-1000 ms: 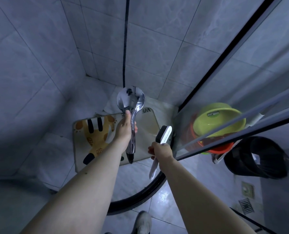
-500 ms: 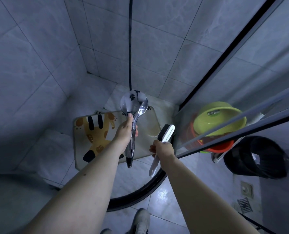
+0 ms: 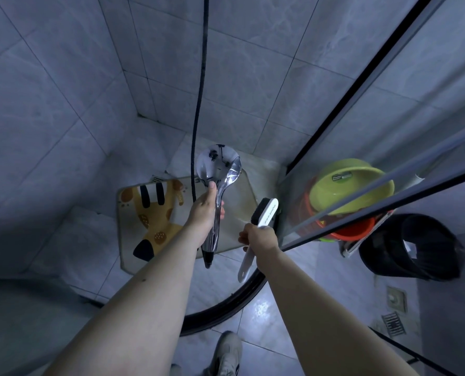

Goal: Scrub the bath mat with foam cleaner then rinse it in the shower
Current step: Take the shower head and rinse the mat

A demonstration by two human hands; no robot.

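Observation:
The bath mat (image 3: 133,215), cream with a yellow giraffe print, lies flat on the shower floor. My left hand (image 3: 204,210) grips the handle of a chrome shower head (image 3: 218,166), held over the mat with its round face pointing away from me. A black hose (image 3: 198,104) hangs from above beside it. My right hand (image 3: 257,237) holds a white scrub brush (image 3: 265,213) with black bristles, just right of the shower head, over the mat's right edge. I cannot make out any water spray.
A glass shower door with black frame (image 3: 361,85) stands at right. Behind it are stacked green and orange basins (image 3: 348,185) and a black waste bin (image 3: 413,248). A curved black threshold (image 3: 225,308) edges the shower. My shoe (image 3: 227,354) is just outside; a floor drain (image 3: 394,324) lies right.
The view has tilted slightly, and both hands with the shower head and brush have shifted a little right and lower in the frame. Grips are unchanged.

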